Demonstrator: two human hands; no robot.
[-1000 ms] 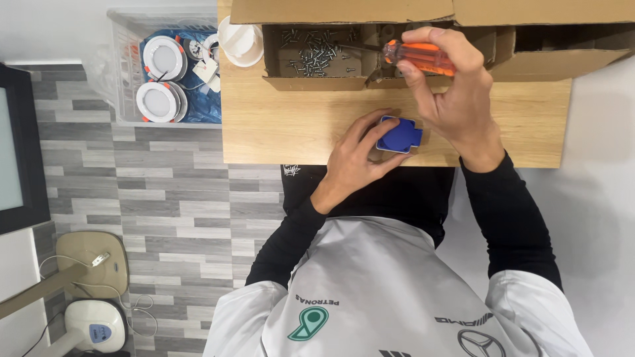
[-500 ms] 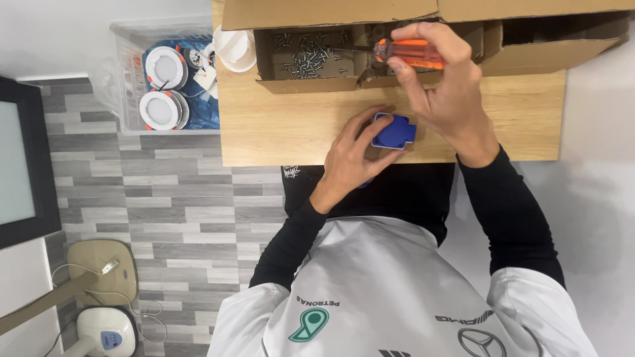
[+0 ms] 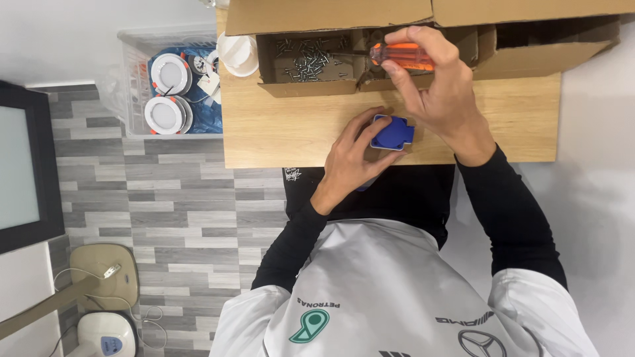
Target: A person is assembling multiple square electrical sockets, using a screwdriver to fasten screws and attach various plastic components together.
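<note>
Right grip [image 3: 433, 82] around screwdriver [image 3: 401, 55]

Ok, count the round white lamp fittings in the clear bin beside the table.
2 show clearly in the clear bin: one round white fitting toward the table's far end, the other beside it, nearer the person. More may be stacked underneath.

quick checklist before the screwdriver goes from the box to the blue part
1. Left hand steadies the blue part on the wooden table: ok.
2. Right hand grips the orange screwdriver: ok.
3. Screws lie within reach in the cardboard box: ok.
4. Screw picked up on the tip: cannot tell, tip hidden.
5. Screw hole on the part facing up: cannot tell.
</note>
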